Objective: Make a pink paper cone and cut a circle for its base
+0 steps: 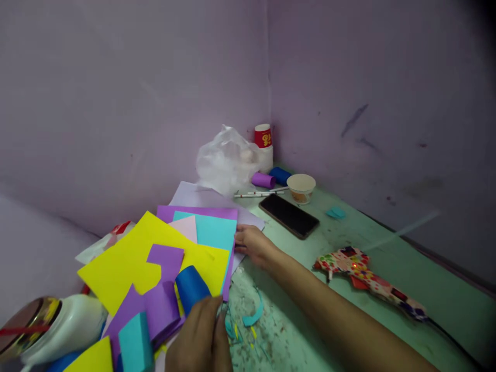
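A stack of coloured paper sheets lies on the pale green table (349, 237): a big yellow sheet (127, 263), purple sheets (194, 212) and a turquoise sheet (215, 232). My right hand (253, 245) grips the right edge of the stack, fingers curled under the sheets. My left hand (203, 336) is closed near the stack's front corner, pinching something small beside a rolled blue paper tube (191, 289). What it pinches is too small to make out.
A black phone (289, 215), a small paper cup (301, 187), purple and blue paper rolls (263, 180), a red-and-white cup stack (264, 147) and a plastic bag (225, 163) sit near the wall corner. A patterned glue gun (368, 281) lies right. A white jar (58, 323) stands left.
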`<state>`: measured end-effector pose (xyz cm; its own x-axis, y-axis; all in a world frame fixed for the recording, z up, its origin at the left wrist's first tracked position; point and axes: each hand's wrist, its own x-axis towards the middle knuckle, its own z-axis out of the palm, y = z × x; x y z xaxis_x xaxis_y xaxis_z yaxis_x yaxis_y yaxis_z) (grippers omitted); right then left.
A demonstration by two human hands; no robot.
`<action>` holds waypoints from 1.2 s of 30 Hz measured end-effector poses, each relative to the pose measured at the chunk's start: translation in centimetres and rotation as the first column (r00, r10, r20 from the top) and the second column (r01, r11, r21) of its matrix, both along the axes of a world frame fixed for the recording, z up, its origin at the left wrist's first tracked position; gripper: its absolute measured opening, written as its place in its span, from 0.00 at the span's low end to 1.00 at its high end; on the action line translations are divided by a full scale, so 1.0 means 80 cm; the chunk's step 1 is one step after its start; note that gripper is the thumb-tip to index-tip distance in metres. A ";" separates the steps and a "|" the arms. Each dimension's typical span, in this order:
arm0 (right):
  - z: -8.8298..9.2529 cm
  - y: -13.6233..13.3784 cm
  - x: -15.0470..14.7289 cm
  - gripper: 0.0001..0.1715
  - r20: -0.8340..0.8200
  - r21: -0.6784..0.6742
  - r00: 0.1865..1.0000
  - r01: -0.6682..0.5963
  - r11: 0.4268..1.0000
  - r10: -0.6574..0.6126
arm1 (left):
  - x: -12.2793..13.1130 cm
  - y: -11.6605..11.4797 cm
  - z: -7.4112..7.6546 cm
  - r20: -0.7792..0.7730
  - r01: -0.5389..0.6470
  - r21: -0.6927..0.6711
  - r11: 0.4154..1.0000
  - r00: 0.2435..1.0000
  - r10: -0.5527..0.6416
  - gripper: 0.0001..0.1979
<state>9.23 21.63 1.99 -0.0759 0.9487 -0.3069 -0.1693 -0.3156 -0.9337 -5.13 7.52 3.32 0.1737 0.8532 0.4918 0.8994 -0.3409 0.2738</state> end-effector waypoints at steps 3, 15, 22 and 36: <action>0.020 0.002 0.007 0.16 -0.052 0.029 0.996 -0.071 0.997 0.073 | 0.021 0.048 0.019 -0.144 -0.154 -0.120 0.981 0.980 0.136 0.14; 0.061 -0.071 -0.036 0.21 0.363 0.442 0.920 -0.311 0.841 0.149 | 0.016 0.115 0.035 -0.338 -0.432 -0.376 0.820 0.888 0.313 0.09; 0.056 -0.042 -0.017 0.15 0.158 0.313 0.982 -0.145 0.939 0.099 | 0.013 0.117 0.030 -0.202 -0.491 -0.292 0.821 0.871 0.449 0.08; 0.007 -0.004 -0.016 0.13 -0.348 -0.129 0.936 -0.101 0.986 0.050 | 0.005 0.117 0.045 -0.068 -0.524 -0.348 0.777 0.841 0.537 0.13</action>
